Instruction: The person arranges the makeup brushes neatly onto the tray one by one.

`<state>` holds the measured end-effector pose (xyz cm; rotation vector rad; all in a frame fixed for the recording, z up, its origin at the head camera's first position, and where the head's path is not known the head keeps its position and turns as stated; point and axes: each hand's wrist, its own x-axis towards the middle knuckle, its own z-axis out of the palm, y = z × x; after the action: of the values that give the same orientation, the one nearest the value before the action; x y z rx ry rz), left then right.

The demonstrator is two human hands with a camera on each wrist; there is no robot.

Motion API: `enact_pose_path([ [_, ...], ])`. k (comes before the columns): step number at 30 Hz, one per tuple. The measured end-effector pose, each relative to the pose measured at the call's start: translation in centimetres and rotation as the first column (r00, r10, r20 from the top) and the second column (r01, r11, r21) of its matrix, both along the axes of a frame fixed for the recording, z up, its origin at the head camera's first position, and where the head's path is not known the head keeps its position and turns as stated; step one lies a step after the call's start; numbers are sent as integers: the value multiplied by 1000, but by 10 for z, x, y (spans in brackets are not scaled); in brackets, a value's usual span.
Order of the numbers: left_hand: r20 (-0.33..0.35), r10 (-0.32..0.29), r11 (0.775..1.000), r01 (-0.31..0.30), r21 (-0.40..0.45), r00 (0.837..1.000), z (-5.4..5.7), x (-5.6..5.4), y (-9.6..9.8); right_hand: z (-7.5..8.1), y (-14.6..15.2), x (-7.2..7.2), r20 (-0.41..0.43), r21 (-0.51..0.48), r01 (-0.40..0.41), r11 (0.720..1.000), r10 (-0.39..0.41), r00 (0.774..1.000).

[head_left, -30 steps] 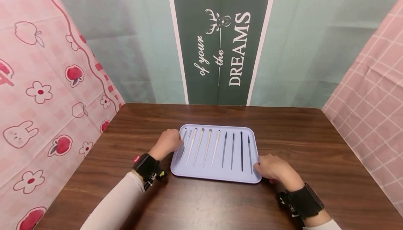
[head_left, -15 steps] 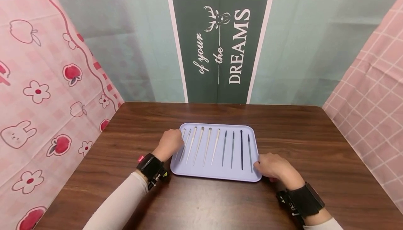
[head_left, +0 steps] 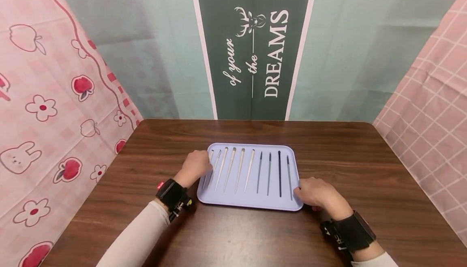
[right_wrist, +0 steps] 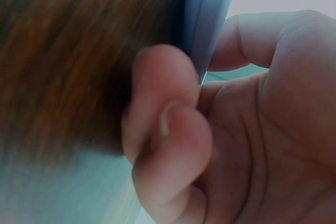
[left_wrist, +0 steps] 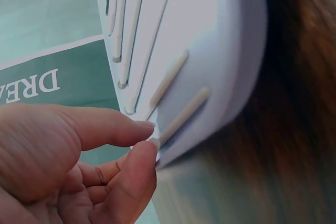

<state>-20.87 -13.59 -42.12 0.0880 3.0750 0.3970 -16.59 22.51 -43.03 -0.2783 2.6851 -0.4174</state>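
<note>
A pale lavender tray [head_left: 251,205] lies on the table, bearing a row of slim makeup brushes. The pale-handled ones, such as this brush [head_left: 239,171], fill the left half. Grey-blue brushes and one dark navy brush [head_left: 279,173] lie at the right. At the tray's left rim, my left hand [head_left: 196,164] pinches the end of the leftmost pale brush [left_wrist: 185,115] between thumb and forefinger; its other end points into the tray. My right hand [head_left: 315,192] grips the tray's right rim, thumb above and curled fingers lower down in the right wrist view.
The dark wood table [head_left: 233,238] extends around the tray on every side. A green patterned curtain [head_left: 251,56] hangs behind it. Pink cloths close in the left [head_left: 47,129] and right [head_left: 438,96] sides. Black camera straps sit on both wrists.
The leftmost brush's lower end has swung slightly left, away from its neighbour, with my left hand at its upper end. My right hand has stayed on the tray rim.
</note>
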Motion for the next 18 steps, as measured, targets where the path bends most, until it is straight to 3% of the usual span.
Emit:
enact_pose_path([
  [4,13,28,999,-28,34,1000,2,3,-7,0,-1,1,7,0,4,1000,-4,1000],
  [10,-20,75,997,-74,39,997,4,8,-22,0,-2,0,-4,10,-4,1000,4,1000],
  [18,-39,76,995,-73,65,996,1,14,-48,-1,-1,-2,13,14,8,1000,-8,1000],
])
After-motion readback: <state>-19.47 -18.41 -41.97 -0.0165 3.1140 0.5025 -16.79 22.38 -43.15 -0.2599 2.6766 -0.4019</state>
